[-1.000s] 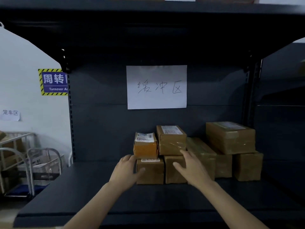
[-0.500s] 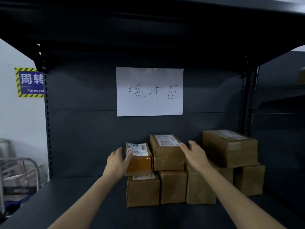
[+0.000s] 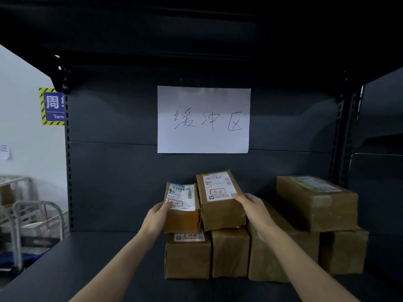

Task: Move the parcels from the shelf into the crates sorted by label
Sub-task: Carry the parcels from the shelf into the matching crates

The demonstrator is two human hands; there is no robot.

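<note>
Gripping small orange-brown taped cardboard parcel [image 3: 182, 216], atop others on dark metal shelf [image 3: 98, 258], in curled fingers of left hand [image 3: 156, 219]. Clasping neighbouring brown cardboard box [image 3: 220, 212] by its right edge with right hand [image 3: 254, 207]. Likely light, stiff, tape-slick: hold opposite sides.

Seven brown cardboard parcels stacked two rows high on the dark shelf [image 3: 109, 258].

Centre parcel [image 3: 220, 199]: top row, white label with red stamp facing up, tilted, gripped at its right edge by the right hand [image 3: 254, 208].

Small orange parcel [image 3: 182, 210]: touching its left side, label and red stamp up, gripped by the left hand [image 3: 156, 219].

Stamped box [image 3: 187, 256]: below and left of it, upright.

Plain box [image 3: 230, 252]: directly under it, upright.

Long box [image 3: 261, 262]: below and right of it, lying front to back.

Big box [image 3: 316, 203]: well to its right, top row, pale label up.

End box [image 3: 343, 251]: furthest right, bottom row.
</note>
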